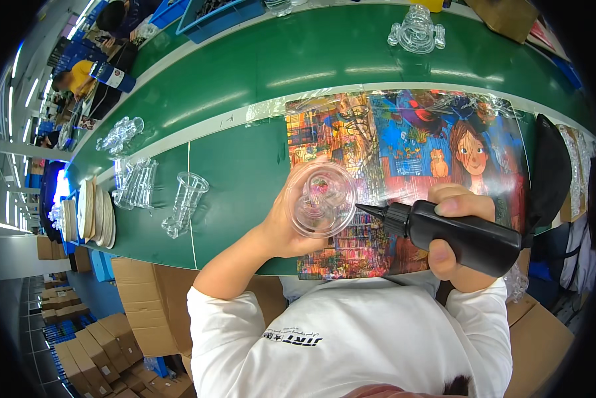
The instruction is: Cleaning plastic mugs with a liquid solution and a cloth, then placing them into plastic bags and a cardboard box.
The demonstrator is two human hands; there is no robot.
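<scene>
My left hand is wrapped round a clear plastic cup-like part, its round rim facing up. Something small and pink-red shows through it, though I cannot tell whether it lies inside or beneath. In my right hand is a black squeeze bottle, tipped on its side. Its pointed nozzle reaches the right side of the clear rim; whether it touches I cannot tell. Both hands are over a glossy, colourful illustrated mat on the green table.
Several clear plastic parts stand left on the green table, the nearest a clear tube-shaped piece. Stacked round discs sit at the left edge. Another clear piece and a blue bin are farther back. Cardboard boxes stand below the table; people work far left.
</scene>
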